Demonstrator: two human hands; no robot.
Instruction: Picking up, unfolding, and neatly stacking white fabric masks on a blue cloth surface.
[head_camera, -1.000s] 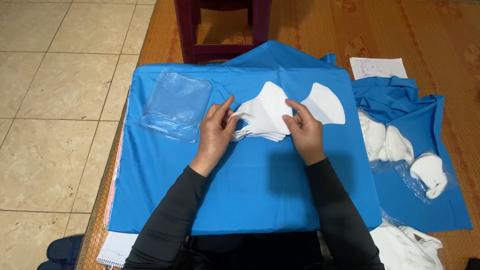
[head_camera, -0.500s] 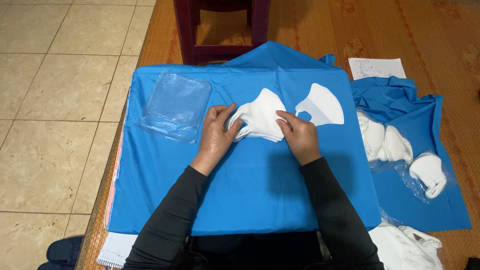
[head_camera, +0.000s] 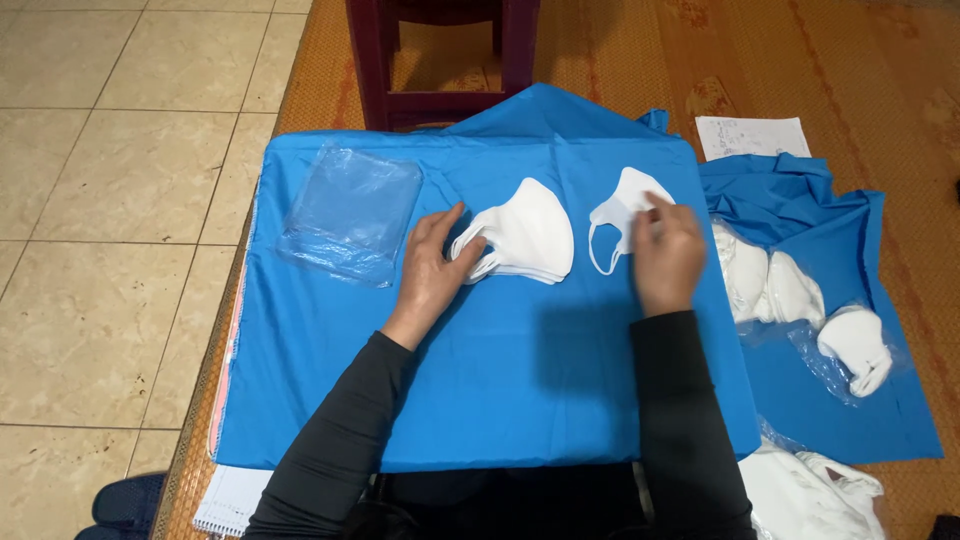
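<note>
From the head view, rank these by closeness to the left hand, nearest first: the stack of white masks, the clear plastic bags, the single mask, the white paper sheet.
1. Stack of white masks: touching the left hand, just to its right.
2. Clear plastic bags: up and to its left.
3. Single mask: farther right, at the right hand.
4. White paper sheet: far upper right, on the mat.
</note>
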